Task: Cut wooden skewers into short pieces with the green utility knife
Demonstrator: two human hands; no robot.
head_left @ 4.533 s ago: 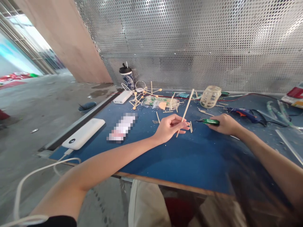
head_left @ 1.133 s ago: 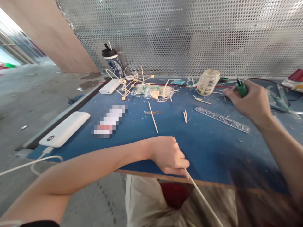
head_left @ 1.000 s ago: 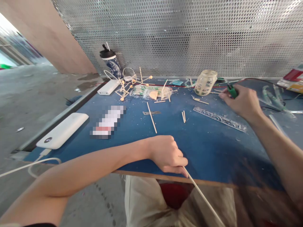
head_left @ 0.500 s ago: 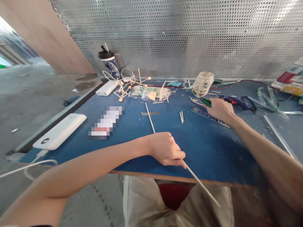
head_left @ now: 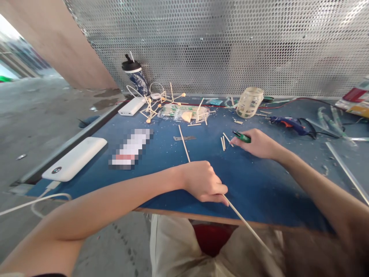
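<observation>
My left hand (head_left: pixel 205 181) is closed round a long thin wooden stick (head_left: pixel 184 143), which slants across the table and past its front edge. Under the stick's far part lies a flat metal blade (head_left: pixel 185 138). My right hand (head_left: pixel 258 143) is closed on a green tool with a dark tip (head_left: pixel 242 137); its exact kind is unclear. The fingertips of that hand touch a short stick piece (head_left: pixel 227 138). Just left of it, two more short sticks (head_left: pixel 223 143) lie side by side. The ruler is not visible.
Behind are a stick-and-ball frame (head_left: pixel 150 109), a plastic packet (head_left: pixel 173 110), a jar-like container (head_left: pixel 250 102) and a tumbler (head_left: pixel 135 77). A glue gun (head_left: pixel 290 125) rests at right. At left lie a white power bank (head_left: pixel 75 158) and a pixelated flat object (head_left: pixel 131 150).
My right hand has moved left and nearer with the green tool, bringing a short stick beside the two short pieces. My left hand keeps its grip on the long stick.
</observation>
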